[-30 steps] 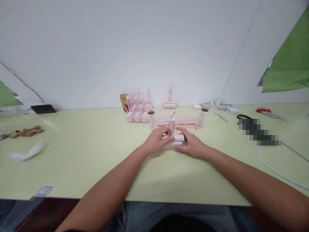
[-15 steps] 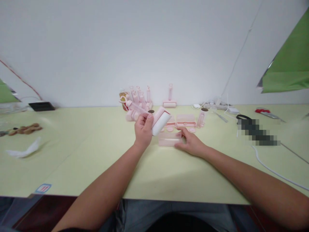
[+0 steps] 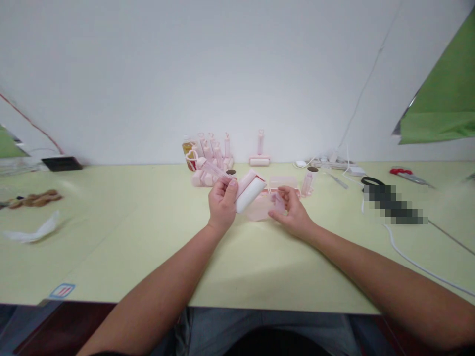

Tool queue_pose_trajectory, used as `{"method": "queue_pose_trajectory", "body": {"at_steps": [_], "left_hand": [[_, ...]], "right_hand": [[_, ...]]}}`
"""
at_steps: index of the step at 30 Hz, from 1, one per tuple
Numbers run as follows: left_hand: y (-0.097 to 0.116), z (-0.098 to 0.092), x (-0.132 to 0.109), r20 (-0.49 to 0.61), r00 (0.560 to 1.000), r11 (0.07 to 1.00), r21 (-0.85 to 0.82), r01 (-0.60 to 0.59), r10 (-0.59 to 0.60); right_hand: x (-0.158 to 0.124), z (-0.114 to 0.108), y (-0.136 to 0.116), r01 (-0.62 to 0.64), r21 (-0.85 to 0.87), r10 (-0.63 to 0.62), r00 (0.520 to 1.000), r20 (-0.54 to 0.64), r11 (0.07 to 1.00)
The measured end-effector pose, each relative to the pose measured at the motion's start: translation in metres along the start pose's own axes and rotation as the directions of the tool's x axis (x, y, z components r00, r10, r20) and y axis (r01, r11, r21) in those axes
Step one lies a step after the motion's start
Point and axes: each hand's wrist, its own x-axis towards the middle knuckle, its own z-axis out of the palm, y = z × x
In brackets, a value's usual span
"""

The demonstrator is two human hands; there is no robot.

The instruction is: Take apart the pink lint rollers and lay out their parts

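Note:
My left hand is closed round the handle of a pink lint roller, whose white roll points up and to the right. Its ring end leans to the upper left. My right hand grips the right end of a clear pink cover between thumb and fingers. The cover is tilted, just below and partly behind the roller. Beyond my right hand lies an open pink case, partly hidden by the fingers.
Several pink rollers stand at the back; another roller stands by the wall. A clear pink handle is right of the case. Farther right are a power strip, red-handled scissors and a white cable.
My right hand has tilted the cover, raising its right end. The roller in my left hand has shifted slightly right and down.

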Motion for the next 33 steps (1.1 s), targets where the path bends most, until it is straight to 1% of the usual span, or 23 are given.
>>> {"method": "queue_pose_trajectory", "body": {"at_steps": [3,5,9,13,16,18,20,23,26,29,31,33], "left_hand": [[-0.001,0.0,0.002,-0.04,0.999,1.0,-0.011,0.025,-0.026],[-0.002,0.0,0.003,-0.05,0.998,0.999,-0.029,0.031,-0.033],[-0.004,0.001,0.002,-0.039,0.998,0.998,-0.043,0.041,-0.043],[-0.005,0.001,0.0,-0.029,0.998,0.998,-0.047,0.047,-0.048],[-0.005,0.002,0.0,-0.021,0.999,0.998,-0.042,0.045,-0.046],[-0.005,0.002,-0.001,-0.022,0.999,0.998,-0.038,0.043,-0.044],[-0.004,0.002,0.0,-0.023,0.998,0.998,-0.041,0.05,-0.051],[-0.005,0.002,0.0,-0.023,0.997,0.996,-0.049,0.073,-0.075],[-0.006,0.003,-0.001,-0.011,0.996,0.995,-0.052,0.091,-0.091],[-0.005,0.003,-0.002,0.009,0.995,0.994,-0.045,0.099,-0.099],[-0.005,0.004,-0.003,0.021,0.994,0.993,-0.048,0.109,-0.108],[-0.004,0.004,-0.004,0.036,0.993,0.992,-0.056,0.113,-0.112]], "right_hand": [[0.001,-0.006,-0.003,0.075,0.049,-0.069,0.991,-0.115,0.996],[0.002,-0.007,-0.006,0.121,0.051,-0.114,0.985,-0.133,0.991],[0.0,-0.003,-0.007,0.141,0.021,-0.14,0.99,-0.018,0.99],[-0.003,0.005,-0.006,0.108,-0.016,-0.106,0.992,0.072,0.994],[-0.004,0.006,-0.006,0.098,-0.098,-0.082,0.985,0.154,0.99],[-0.004,0.006,-0.005,0.125,-0.171,-0.087,0.972,0.217,0.977],[-0.004,0.005,-0.005,0.181,-0.209,-0.122,0.956,0.267,0.961],[-0.004,0.007,-0.004,0.249,-0.2,-0.188,0.942,0.279,0.948],[-0.002,0.007,-0.005,0.259,-0.201,-0.204,0.944,0.258,0.945],[-0.001,0.0,-0.007,0.241,-0.256,-0.163,0.942,0.294,0.936],[0.001,-0.011,-0.01,0.22,-0.325,-0.104,0.936,0.337,0.92],[0.003,-0.027,-0.011,0.198,-0.397,-0.039,0.927,0.374,0.896]]}}
